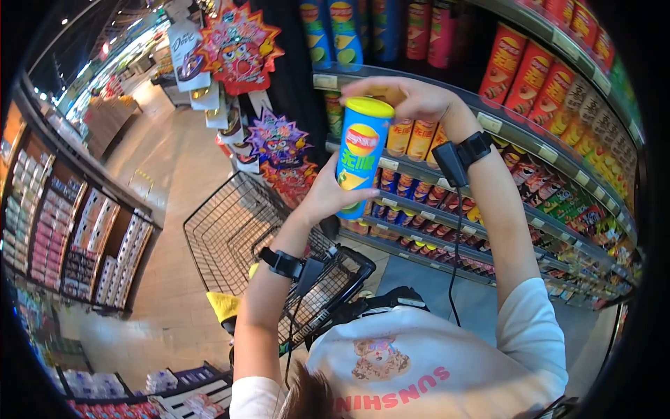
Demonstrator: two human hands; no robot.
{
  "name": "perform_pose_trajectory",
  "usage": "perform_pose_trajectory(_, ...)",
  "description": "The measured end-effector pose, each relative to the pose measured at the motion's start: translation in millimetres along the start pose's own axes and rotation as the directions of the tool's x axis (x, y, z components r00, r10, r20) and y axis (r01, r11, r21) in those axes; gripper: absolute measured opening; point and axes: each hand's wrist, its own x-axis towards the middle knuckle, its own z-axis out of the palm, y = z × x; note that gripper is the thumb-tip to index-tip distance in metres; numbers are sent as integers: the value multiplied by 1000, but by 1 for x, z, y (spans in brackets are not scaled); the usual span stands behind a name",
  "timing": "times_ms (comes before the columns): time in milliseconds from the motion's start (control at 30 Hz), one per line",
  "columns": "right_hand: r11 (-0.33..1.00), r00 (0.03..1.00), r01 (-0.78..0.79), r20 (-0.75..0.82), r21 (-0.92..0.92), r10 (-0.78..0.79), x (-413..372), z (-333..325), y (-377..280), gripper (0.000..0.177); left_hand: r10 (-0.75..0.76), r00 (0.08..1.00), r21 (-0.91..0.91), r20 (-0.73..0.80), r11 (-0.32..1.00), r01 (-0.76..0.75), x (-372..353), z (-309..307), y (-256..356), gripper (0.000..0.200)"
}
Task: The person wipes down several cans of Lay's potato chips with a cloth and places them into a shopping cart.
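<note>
A blue canister of potato chips (361, 143) with a yellow lid stands nearly upright, slightly tilted, in front of the shelves. My left hand (326, 192) is wrapped around its lower part, with the thumb across the front. My right hand (415, 99) is at the top of the canister, its fingers curving behind the yellow lid and partly hidden by it. Other blue canisters (345, 35) stand on the shelf behind, and red canisters (504, 63) are at the right.
A black wire shopping cart (241, 223) stands at the left, below my left forearm. Star-shaped promotional signs (239, 47) hang beside the shelf end. Lower shelves (419, 213) carry rows of packaged goods. A cable (457, 258) hangs from the device on my right wrist.
</note>
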Motion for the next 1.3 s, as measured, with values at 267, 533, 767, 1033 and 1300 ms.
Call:
perform_pose_trajectory(267, 998, 876, -55, -479, 10, 53, -10, 34, 4, 80, 131, 878, 54, -460, 991, -120, 42, 33, 22, 74)
perform_pose_trajectory(533, 989, 745, -85, -667, -123, -19, -19, 29, -7, 74, 286, 913, 309, -291, 931, -193, 34, 42, 23, 101)
perform_pose_trajectory(767, 993, 623, -77, -774, 84, 114, -20, 11, -18, 72, 206, 937, 82, -283, 978, -190, 38, 39, 4, 81)
perform_pose_trajectory(1033, 993, 768, -115, -630, 38, 113, -21, 19, -26, 88, 237, 906, -54, -349, 961, -272, 49, 41, 14, 73)
perform_pose_trajectory(1300, 985, 769, -140, -615, 101, 172, -20, 1, -33, 78, 274, 913, 25, -302, 960, -279, 62, 35, 16, 94)
